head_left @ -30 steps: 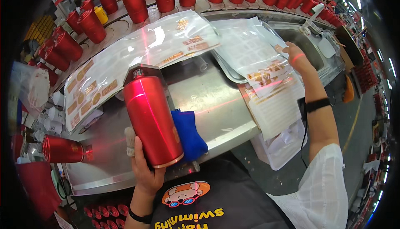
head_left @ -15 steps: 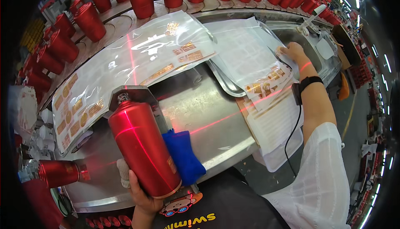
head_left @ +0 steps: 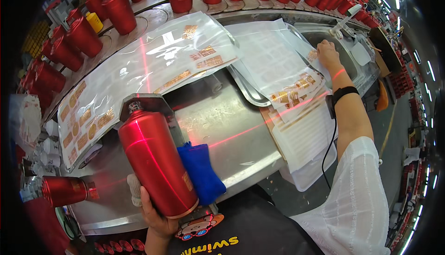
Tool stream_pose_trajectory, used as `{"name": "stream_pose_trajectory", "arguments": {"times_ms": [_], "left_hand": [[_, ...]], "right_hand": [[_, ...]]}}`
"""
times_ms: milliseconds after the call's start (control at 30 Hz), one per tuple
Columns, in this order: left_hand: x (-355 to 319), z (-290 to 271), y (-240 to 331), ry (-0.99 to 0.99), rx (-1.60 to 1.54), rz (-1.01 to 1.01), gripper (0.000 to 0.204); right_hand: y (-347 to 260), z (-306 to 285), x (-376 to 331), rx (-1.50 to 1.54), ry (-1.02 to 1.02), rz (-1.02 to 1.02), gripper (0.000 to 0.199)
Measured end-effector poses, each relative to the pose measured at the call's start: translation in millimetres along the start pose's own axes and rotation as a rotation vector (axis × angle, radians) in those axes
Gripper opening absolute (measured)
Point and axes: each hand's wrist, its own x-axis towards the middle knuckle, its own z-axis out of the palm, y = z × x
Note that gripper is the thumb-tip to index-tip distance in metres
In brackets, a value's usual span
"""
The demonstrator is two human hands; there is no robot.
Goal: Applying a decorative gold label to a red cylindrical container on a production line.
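My left hand [head_left: 160,220] is wrapped round the lower end of a large red metallic bottle [head_left: 155,162], which leans with its neck away from me. The neck lies at a grey angular holder [head_left: 160,104]. A pale knitted piece [head_left: 134,190] shows beside my fingers, left of the bottle. A blue cloth [head_left: 201,174] lies against the bottle's right side. Far to the right, my right hand [head_left: 328,55] is closed at the sink's edge, over the corner of a sheet of gold decals [head_left: 296,90]. Whatever its fingertips hold is too small to tell.
A clear-covered decal sheet [head_left: 153,55] spreads over the steel worktop [head_left: 218,120]. Red bottles line a curved conveyor [head_left: 148,18] behind it. The sink [head_left: 343,46] has a white tap [head_left: 340,25]. Another red bottle [head_left: 65,191] lies at left; white trays [head_left: 306,157] stand at right.
My right hand has moved slightly away from me, off the sheet's edge. Bottles on the conveyor have shifted rightward, and a yellow bottle has come into sight. The held bottle has moved slightly left.
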Motion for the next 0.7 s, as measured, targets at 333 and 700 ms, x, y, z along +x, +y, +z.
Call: {"name": "stream_pose_trajectory", "arguments": {"times_ms": [333, 700], "left_hand": [[-4, 1, -3, 0.002, -0.011, -0.019, 0.089], [-4, 0, -2, -0.016, -0.082, -0.026, 0.087]], "right_hand": [[-3, 4, 9, 0.097, -0.144, 0.101, 0.020], [-18, -21, -14, -0.123, 0.353, -0.040, 0.020]]}}
